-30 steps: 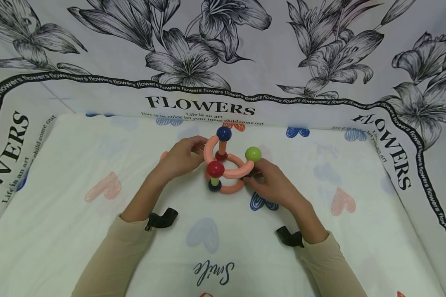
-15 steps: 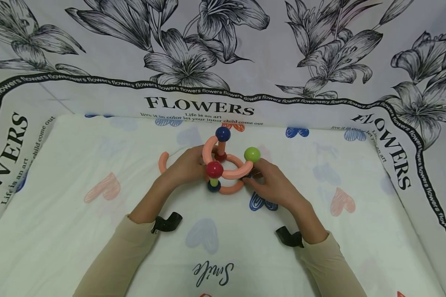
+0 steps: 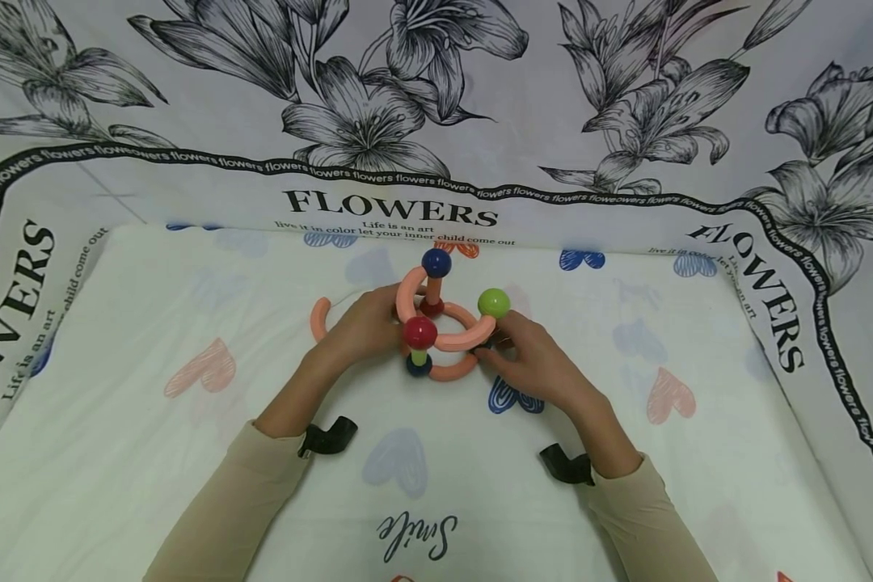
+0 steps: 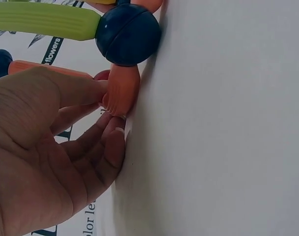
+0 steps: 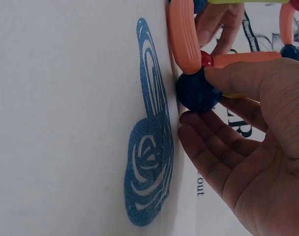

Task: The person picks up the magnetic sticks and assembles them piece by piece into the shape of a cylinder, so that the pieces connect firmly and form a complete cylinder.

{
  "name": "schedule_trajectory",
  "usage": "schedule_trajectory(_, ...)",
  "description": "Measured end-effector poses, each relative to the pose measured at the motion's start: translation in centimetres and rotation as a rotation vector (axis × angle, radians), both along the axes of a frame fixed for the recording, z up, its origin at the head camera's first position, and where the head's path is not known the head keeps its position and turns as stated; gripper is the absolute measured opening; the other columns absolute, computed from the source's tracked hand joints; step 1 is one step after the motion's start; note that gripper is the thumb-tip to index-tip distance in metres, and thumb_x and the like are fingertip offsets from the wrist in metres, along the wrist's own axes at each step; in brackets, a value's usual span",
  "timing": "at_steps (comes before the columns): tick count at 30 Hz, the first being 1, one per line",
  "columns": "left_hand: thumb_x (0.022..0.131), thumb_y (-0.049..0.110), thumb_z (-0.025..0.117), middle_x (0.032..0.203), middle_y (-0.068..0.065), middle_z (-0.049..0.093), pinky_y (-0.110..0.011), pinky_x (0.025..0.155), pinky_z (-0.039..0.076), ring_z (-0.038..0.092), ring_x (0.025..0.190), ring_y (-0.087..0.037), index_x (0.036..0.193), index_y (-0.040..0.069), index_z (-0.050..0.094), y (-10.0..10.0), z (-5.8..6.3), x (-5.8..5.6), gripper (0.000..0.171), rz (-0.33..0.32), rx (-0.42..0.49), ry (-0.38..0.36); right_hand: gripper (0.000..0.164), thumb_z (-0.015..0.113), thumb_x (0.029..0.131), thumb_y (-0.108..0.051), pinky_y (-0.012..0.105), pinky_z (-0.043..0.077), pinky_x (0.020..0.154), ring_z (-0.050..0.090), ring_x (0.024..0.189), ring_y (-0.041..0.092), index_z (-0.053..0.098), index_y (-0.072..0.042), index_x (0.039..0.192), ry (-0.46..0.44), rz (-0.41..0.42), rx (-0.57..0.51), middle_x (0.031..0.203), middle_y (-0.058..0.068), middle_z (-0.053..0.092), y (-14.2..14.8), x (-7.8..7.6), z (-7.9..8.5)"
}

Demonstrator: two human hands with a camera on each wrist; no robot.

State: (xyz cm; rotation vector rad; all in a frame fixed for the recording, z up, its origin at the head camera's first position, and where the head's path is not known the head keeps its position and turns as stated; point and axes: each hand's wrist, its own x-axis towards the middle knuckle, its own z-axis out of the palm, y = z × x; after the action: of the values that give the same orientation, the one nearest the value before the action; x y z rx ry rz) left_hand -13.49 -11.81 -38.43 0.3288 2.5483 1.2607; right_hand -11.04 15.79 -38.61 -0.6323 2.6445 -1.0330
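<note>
A toy frame of magnetic balls and rods stands on the cloth between both hands. Its lower ring joins curved coral rods with dark balls; above it sit another curved coral rod, a red ball, a blue ball and a lime ball. On the ring's left side, my left hand pinches a coral rod between thumb and fingers. At the right, my right hand grips a dark blue ball low on the ring. The left fingertips are partly hidden in the head view.
A loose curved coral rod lies just left of the left hand, partly covered by it. White cloth printed with hearts spreads under everything. Floral fabric rises behind. Each wrist carries a black camera mount.
My left hand has shifted right and slightly toward me along the ring, uncovering more of the loose coral rod. The right hand and the toy frame have stayed almost still.
</note>
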Motion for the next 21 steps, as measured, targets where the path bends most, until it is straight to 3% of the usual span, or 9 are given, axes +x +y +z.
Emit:
schedule_trajectory(4, 0.090, 0.022, 0.082, 0.136, -0.007, 0.072, -0.047, 0.104, 0.052, 0.064, 0.118, -0.028, 0.142, 0.015, 0.065, 0.2, -0.1, 0.0, 0.055, 0.007, -0.043, -0.015, 0.038, 0.075, 0.099, -0.021, 0.046, 0.060, 0.101, 0.073, 0.114, 0.025, 0.064, -0.011, 0.134, -0.007, -0.010, 0.000, 0.124, 0.007, 0.073, 0.1, 0.2, -0.2)
schedule_trajectory(10, 0.091, 0.020, 0.081, 0.134, -0.008, 0.073, -0.050, 0.105, 0.053, 0.066, 0.120, -0.029, 0.143, 0.017, 0.064, 0.5, -0.1, -0.1, 0.055, 0.017, -0.038, -0.036, 0.037, 0.074, 0.100, -0.021, 0.045, 0.060, 0.101, 0.073, 0.114, 0.025, 0.063, -0.011, 0.135, 0.001, 0.004, -0.009, 0.125, 0.008, 0.072, 0.3, 0.2, -0.3)
schedule_trajectory(16, 0.092, 0.025, 0.082, 0.134, -0.004, 0.073, -0.049, 0.106, 0.053, 0.066, 0.123, -0.027, 0.135, 0.021, 0.068, 1.1, -0.1, -0.3, 0.045, -0.011, -0.005, -0.024, 0.036, 0.074, 0.100, -0.018, 0.048, 0.060, 0.101, 0.074, 0.115, 0.027, 0.064, -0.009, 0.133, 0.001, -0.010, -0.012, 0.125, 0.009, 0.071, 1.0, 0.2, 0.1)
schedule_trajectory(21, 0.089, 0.029, 0.083, 0.132, -0.004, 0.074, -0.050, 0.107, 0.052, 0.065, 0.125, -0.027, 0.129, 0.023, 0.068, 0.4, 0.2, 0.0, 0.043, 0.011, -0.005, -0.018, 0.033, 0.073, 0.101, -0.017, 0.044, 0.060, 0.102, 0.074, 0.115, 0.026, 0.065, -0.010, 0.131, 0.000, 0.023, -0.054, 0.124, 0.009, 0.070, 0.4, -0.2, 0.0)
